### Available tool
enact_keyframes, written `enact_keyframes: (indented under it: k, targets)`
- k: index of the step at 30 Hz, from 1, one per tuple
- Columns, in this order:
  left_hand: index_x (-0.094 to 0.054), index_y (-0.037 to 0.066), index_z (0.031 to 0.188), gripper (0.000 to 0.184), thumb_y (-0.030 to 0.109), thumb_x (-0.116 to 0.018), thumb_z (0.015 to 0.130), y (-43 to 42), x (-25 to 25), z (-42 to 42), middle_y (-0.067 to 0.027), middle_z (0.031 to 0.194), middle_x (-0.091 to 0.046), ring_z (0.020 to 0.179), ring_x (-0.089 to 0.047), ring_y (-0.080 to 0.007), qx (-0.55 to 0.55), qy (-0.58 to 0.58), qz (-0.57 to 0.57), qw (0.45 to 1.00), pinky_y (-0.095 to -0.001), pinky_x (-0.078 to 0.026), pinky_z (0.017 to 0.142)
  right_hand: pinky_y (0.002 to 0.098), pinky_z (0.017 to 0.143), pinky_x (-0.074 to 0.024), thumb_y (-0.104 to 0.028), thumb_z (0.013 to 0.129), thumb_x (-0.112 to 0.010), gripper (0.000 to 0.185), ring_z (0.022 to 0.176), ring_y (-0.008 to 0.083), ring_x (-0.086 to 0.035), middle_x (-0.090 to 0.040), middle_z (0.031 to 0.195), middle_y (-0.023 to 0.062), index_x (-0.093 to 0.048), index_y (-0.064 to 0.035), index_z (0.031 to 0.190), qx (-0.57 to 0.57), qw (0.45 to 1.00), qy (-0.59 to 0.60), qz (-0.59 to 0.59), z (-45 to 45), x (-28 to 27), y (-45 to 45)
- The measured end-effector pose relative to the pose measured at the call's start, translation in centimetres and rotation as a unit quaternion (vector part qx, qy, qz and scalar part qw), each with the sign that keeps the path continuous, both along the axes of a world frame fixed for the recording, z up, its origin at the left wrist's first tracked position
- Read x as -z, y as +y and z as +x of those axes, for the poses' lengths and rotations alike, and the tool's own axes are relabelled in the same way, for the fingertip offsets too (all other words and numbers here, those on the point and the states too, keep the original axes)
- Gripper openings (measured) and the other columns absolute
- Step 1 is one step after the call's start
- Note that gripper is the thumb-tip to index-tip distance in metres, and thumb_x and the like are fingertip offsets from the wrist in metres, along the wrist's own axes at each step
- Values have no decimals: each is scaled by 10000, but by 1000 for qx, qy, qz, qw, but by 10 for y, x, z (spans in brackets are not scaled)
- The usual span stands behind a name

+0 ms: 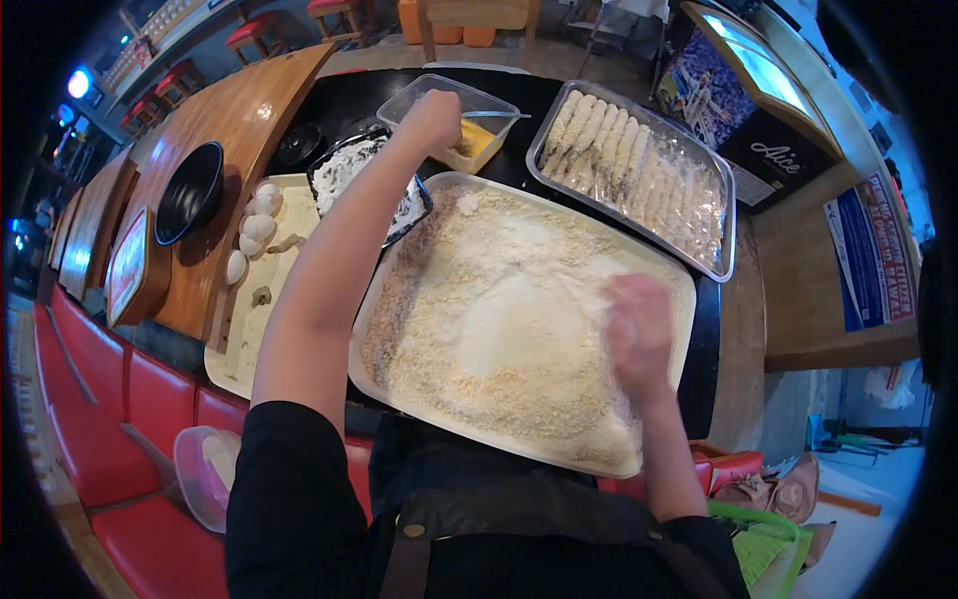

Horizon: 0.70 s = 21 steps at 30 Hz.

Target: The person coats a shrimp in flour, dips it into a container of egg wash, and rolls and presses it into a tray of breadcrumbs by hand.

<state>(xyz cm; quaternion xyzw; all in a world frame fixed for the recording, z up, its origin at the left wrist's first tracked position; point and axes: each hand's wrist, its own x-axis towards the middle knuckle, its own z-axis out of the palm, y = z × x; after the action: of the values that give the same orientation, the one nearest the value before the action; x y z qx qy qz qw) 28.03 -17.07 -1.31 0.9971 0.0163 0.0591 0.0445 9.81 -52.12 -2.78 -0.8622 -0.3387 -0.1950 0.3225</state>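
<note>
My left hand [432,118] reaches across to a clear plastic container [486,103] holding yellow liquid [473,139] that looks like beaten egg. Its fingers are curled downward and closed; what they hold, if anything, is hidden. A thin handle [504,115] lies across the container's right side. My right hand [641,329], smeared by motion, is over the right side of a large white tray [391,389] of pale crumbs [439,344], with white powder [509,321] heaped mid-tray. Under my left forearm, a black tray [423,198] of white flour [346,165] is partly covered.
At the back right, a metal tray [730,225] holds rows of breaded sticks [599,125] and clear plastic film. To the left, several eggs [257,227] and small greyish pieces [261,297] lie in a cream tray [230,354]. A black bowl [190,193] rests on the wooden table [264,110].
</note>
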Motion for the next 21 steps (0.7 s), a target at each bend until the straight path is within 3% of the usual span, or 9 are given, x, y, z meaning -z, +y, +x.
enact_keyframes:
  k: [2,5,8,11,14,17,21]
  targets:
    - [-718,-32,871,295,118,-785,626,-3,-1,1,-241,893,-689,895,-684,-362,7,8,-11,1000,-421,-551,822,504,1076,-341,-115,883,-575,318,1229,358,-479,-549,1282,149,-606,-73,1197,-115,987,29,-107,-30,-3,28]
    - [-733,14,765,182,158,-735,653,8,1,5,-216,747,-675,718,-680,-354,73,-39,-11,997,-406,-551,713,514,1177,-163,-414,971,-456,540,1441,355,-233,-324,1527,149,-436,-111,1417,-287,921,47,-258,-65,3,52]
    - [-746,34,774,174,158,-743,652,-2,-33,-15,-194,720,-678,671,-678,-321,76,-19,-72,994,-386,-551,697,515,1188,-98,-537,975,-346,655,1472,331,-142,-230,1572,140,-351,-111,1473,-320,903,89,-272,-75,13,59]
    - [-748,28,784,172,147,-746,660,3,-43,-20,-183,711,-682,663,-683,-299,59,-89,-113,988,-377,-551,696,520,1187,-87,-556,969,-336,694,1471,325,-146,-234,1570,136,-340,-78,1472,-251,899,73,-351,-63,14,58]
    - [-747,32,756,154,104,-757,620,4,-59,-25,-196,739,-684,732,-686,-337,36,-129,-118,984,-385,-558,735,522,1183,-101,-531,972,-370,697,1464,344,-158,-250,1559,150,-329,-43,1468,-153,925,53,-343,-39,21,47]
    - [-747,32,761,137,107,-739,647,7,-66,-28,-192,745,-685,747,-690,-324,42,-148,-132,979,-383,-555,748,527,1176,-121,-489,975,-413,671,1457,359,-168,-273,1542,172,-338,-30,1459,-91,945,35,-312,-14,14,47]
    - [-750,43,768,107,106,-727,684,1,-71,-26,-182,760,-692,769,-694,-316,46,-141,-129,980,-378,-552,759,500,1154,-219,-300,940,-522,564,1399,383,-286,-349,1487,195,-404,-11,1410,-116,970,-41,-210,22,13,91]
